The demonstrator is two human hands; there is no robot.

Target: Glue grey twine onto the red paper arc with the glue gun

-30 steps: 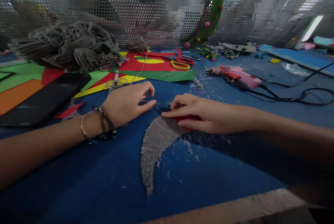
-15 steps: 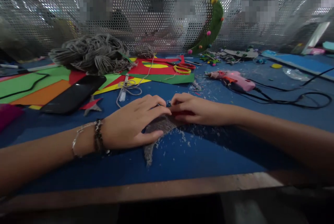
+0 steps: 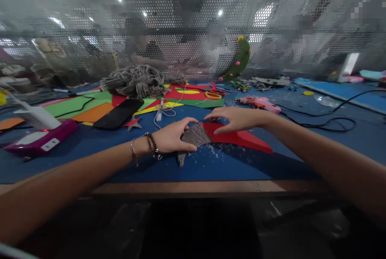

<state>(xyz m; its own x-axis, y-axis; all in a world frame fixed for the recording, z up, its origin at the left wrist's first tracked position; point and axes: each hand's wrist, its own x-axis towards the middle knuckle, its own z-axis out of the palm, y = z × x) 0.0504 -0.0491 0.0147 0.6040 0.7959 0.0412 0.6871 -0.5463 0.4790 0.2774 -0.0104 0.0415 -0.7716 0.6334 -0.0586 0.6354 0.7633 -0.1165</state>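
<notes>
A curved red card shape (image 3: 241, 139), its left part wound with grey yarn (image 3: 196, 135), lies on the blue table. My left hand (image 3: 173, 136) grips the yarn-covered part, thumb on the near side and fingers at the far edge. The pointed left tip (image 3: 181, 159) sticks out below that hand. Above the red part is my right hand (image 3: 237, 119), thumb and fingers apart with nothing between them; whether its fingertips touch the card I cannot tell. Bits of grey fluff are scattered around the shape.
Behind lie a heap of grey yarn (image 3: 132, 82), coloured sheets (image 3: 81, 104), a black phone (image 3: 119, 114) and yellow-handled scissors (image 3: 212, 95). A pink glue gun (image 3: 265, 104) with a black cord sits right. A purple power strip (image 3: 42, 140) stands left. A mesh screen (image 3: 187, 50) rises behind.
My right hand has opened and lifted off the piece, uncovering the red part. My left hand keeps its hold on the grey part. The view has tilted up.
</notes>
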